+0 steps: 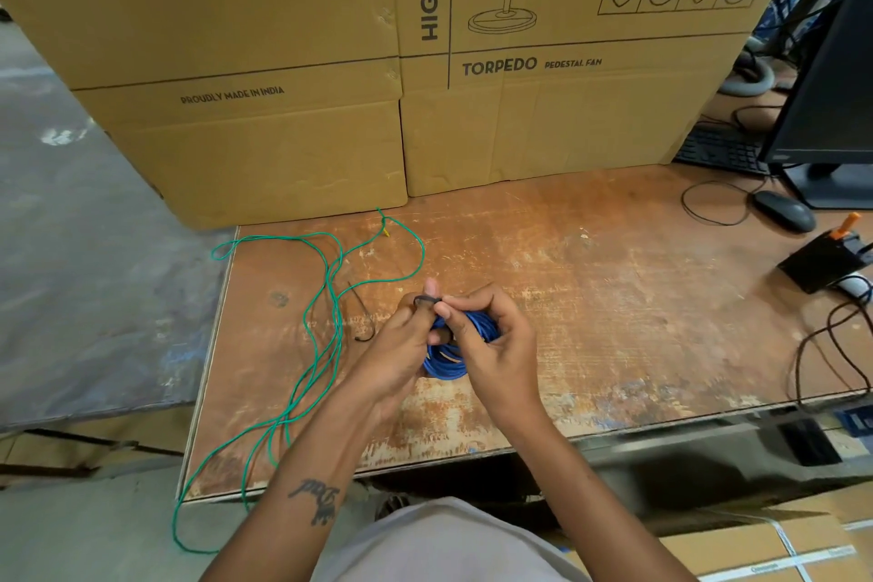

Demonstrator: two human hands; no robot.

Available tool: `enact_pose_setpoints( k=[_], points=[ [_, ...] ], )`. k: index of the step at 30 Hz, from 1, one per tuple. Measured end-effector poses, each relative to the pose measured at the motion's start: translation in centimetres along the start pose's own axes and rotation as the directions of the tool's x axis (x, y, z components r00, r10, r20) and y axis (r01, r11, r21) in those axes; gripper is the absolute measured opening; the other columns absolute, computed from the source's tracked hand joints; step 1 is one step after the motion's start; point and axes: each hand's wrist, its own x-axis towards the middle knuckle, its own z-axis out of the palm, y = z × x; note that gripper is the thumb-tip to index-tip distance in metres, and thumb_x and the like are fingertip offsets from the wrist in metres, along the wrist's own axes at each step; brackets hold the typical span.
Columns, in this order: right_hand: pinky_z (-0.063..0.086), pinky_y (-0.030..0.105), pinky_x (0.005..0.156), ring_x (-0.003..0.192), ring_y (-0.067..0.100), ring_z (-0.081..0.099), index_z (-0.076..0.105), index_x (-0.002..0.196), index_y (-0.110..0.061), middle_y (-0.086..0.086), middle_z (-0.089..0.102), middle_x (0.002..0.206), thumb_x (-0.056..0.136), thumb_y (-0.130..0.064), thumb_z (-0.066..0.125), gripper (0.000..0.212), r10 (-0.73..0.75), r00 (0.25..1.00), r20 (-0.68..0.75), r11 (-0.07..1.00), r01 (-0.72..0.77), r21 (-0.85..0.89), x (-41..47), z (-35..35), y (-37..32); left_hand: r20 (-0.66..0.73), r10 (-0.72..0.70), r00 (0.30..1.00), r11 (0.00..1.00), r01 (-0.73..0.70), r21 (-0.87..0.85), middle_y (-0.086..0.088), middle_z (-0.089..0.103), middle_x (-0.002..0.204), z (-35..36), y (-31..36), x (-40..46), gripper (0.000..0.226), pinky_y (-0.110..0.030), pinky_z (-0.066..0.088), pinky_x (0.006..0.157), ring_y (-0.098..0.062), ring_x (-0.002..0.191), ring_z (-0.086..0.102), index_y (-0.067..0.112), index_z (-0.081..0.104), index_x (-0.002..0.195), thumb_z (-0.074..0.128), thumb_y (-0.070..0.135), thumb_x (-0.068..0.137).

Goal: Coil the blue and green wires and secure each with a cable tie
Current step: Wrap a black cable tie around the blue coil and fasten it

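The blue wire (449,357) is wound into a coil and held above the worn wooden table (590,298) between both hands. My left hand (401,345) grips the coil from the left. My right hand (491,345) holds it from the right, and its thumb and forefinger pinch a black cable tie (426,299) that loops over the top of the coil, with my left fingertips touching it too. The green wire (326,298) lies loose and uncoiled to the left, trailing over the table's front edge. A second black cable tie (361,314) lies on the table beside it.
Large cardboard fan boxes (330,85) stand along the back of the table. At the right are a monitor (831,99), keyboard (723,151), mouse (784,210), a small black box (822,265) and dark cables (822,345). More cartons (779,548) sit below at the right.
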Motion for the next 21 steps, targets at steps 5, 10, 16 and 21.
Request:
enact_pose_setpoints(
  k=[5, 10, 16, 21],
  points=[
    [0.06, 0.031, 0.078, 0.082, 0.011, 0.074, 0.069, 0.091, -0.007, 0.003, 0.073, 0.095, 0.096, 0.003, 0.075, 0.013, -0.039, 0.988, -0.152, 0.998, 0.045, 0.035, 0.2, 0.1, 0.1, 0.171, 0.066, 0.983, 0.997, -0.058, -0.05, 0.002, 0.053, 0.074, -1.0, 0.1, -0.2, 0.014, -0.038, 0.045, 0.073, -0.011, 0.068, 0.056, 0.02, 0.061, 0.111, 0.056, 0.031, 0.103],
    [0.063, 0.026, 0.067, 0.086, 0.015, 0.073, 0.068, 0.093, -0.006, 0.011, 0.068, 0.097, 0.097, 0.002, 0.072, 0.01, -0.003, 0.98, -0.2, 0.988, 0.034, 0.153, 0.9, -0.6, -0.4, 0.312, 0.157, 0.937, 0.978, -0.192, 0.086, -0.012, 0.075, 0.111, -1.6, 1.3, -1.4, 0.043, -0.051, 0.054, 0.087, -0.027, 0.102, 0.07, 0.024, 0.054, 0.144, 0.063, 0.017, 0.103],
    [0.052, 0.042, 0.076, 0.082, 0.02, 0.063, 0.071, 0.088, -0.028, 0.002, 0.068, 0.093, 0.096, -0.006, 0.074, 0.023, -0.014, 0.983, -0.184, 0.981, 0.049, 0.187, 2.2, -1.1, 0.0, 0.206, 0.283, 0.937, 0.94, -0.313, 0.135, -0.019, 0.077, 0.113, -1.8, 1.8, -1.4, 0.069, -0.052, 0.063, 0.079, -0.037, 0.109, 0.073, 0.026, 0.047, 0.15, 0.076, 0.013, 0.089],
    [0.055, 0.028, 0.084, 0.09, 0.014, 0.066, 0.066, 0.091, -0.028, -0.005, 0.066, 0.094, 0.098, 0.003, 0.07, 0.032, -0.099, 0.993, -0.061, 0.988, 0.106, 0.113, 2.1, -1.1, -0.4, 0.167, 0.333, 0.928, 0.854, -0.372, 0.363, -0.008, 0.069, 0.103, -1.1, 1.2, -0.5, 0.043, -0.048, 0.056, 0.081, -0.029, 0.096, 0.067, 0.031, 0.054, 0.124, 0.076, 0.046, 0.091]
  ],
)
